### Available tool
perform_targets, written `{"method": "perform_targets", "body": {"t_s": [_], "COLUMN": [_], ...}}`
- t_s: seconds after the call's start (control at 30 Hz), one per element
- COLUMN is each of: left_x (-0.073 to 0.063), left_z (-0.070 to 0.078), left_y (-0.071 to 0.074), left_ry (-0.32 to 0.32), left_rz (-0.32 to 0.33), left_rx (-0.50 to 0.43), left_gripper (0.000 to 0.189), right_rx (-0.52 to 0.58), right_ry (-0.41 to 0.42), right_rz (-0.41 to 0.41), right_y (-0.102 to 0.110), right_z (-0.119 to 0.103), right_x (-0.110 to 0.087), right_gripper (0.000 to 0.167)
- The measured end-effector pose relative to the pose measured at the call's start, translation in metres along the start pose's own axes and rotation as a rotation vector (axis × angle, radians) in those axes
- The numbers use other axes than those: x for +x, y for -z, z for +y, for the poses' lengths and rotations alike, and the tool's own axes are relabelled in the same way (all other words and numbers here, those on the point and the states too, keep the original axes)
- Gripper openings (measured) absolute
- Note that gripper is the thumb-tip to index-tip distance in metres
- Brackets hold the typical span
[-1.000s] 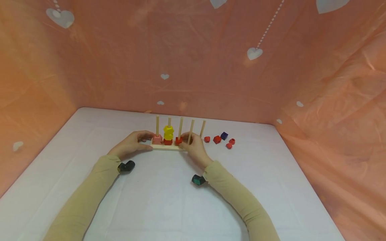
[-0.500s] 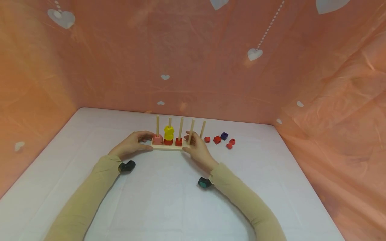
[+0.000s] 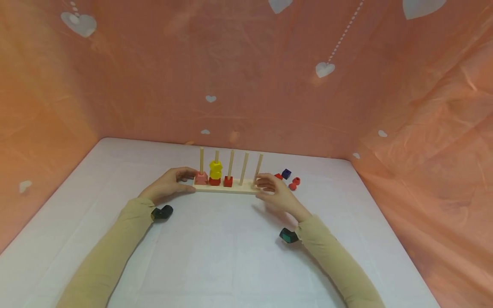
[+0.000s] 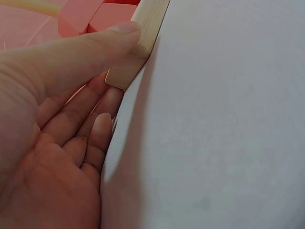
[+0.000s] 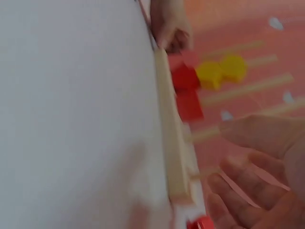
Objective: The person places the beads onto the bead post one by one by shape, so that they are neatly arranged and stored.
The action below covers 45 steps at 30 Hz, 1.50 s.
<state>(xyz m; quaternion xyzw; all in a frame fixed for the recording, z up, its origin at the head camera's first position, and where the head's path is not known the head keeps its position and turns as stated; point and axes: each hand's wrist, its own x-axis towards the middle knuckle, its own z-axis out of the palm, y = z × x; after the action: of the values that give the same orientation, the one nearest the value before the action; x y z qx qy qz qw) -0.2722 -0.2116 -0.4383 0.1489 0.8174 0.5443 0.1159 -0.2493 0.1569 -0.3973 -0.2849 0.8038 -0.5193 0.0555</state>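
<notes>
A wooden peg board (image 3: 231,190) with several upright pegs stands on the table. Its leftmost peg carries a pink block (image 3: 201,178). Yellow beads (image 3: 215,170) sit over a red block (image 3: 215,182) on the second peg, and a red cube (image 3: 228,181) is at the foot of the third. My left hand (image 3: 165,185) holds the board's left end, its thumb (image 4: 95,50) along the front edge and fingers behind. At the right end, my right hand (image 3: 283,196) has its fingers apart with nothing held, overlapping the last peg.
Right of the board lie a dark blue cube (image 3: 286,173), a partly covered red block (image 3: 278,176) and small red beads (image 3: 296,181). The white-covered table (image 3: 208,256) ends at an orange curtain (image 3: 246,107) at the back.
My right hand has let go of the red cube on the third peg and moved right, past the board's end, now covering a loose red bead. My left hand stays put.
</notes>
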Motion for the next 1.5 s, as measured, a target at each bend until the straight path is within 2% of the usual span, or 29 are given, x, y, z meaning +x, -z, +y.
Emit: {"method": "perform_targets", "body": {"t_s": [0.07,0.23,0.47,0.6,0.77,1.1,1.37,1.5], "left_x": [-0.001,-0.003,-0.004,-0.005,-0.005,-0.007,-0.007,-0.006], "left_z": [0.000,0.001,0.000,0.001,0.002,0.005,0.004,0.003], "left_y": [0.000,0.001,0.001,0.001,0.000,-0.001,0.000,0.000], "left_ry": [-0.002,0.002,0.003,0.001,0.004,0.010,0.003,-0.001], "left_rz": [0.001,0.007,0.012,0.022,0.017,0.010,0.009,0.015], "left_rx": [0.012,0.018,0.011,0.029,0.014,0.001,0.001,0.016], "left_gripper": [0.064,0.063,0.064,0.064,0.062,0.063,0.062,0.062], "right_rx": [0.010,-0.077,-0.262,-0.299,-0.313,-0.374,-0.418,-0.439], "right_ry": [-0.004,-0.020,-0.089,-0.124,-0.148,-0.112,-0.107,-0.139], "right_rz": [0.012,0.094,0.179,0.201,0.205,0.204,0.155,0.111], "right_y": [0.011,0.035,0.055,0.057,0.058,0.054,0.052,0.052], "right_z": [-0.007,-0.012,0.029,0.036,0.042,0.049,0.049,0.049], "right_x": [-0.004,-0.009,-0.001,0.002,0.007,0.015,0.016,0.015], "right_gripper": [0.053,0.048,0.048,0.050,0.050,0.041,0.037,0.036]}}
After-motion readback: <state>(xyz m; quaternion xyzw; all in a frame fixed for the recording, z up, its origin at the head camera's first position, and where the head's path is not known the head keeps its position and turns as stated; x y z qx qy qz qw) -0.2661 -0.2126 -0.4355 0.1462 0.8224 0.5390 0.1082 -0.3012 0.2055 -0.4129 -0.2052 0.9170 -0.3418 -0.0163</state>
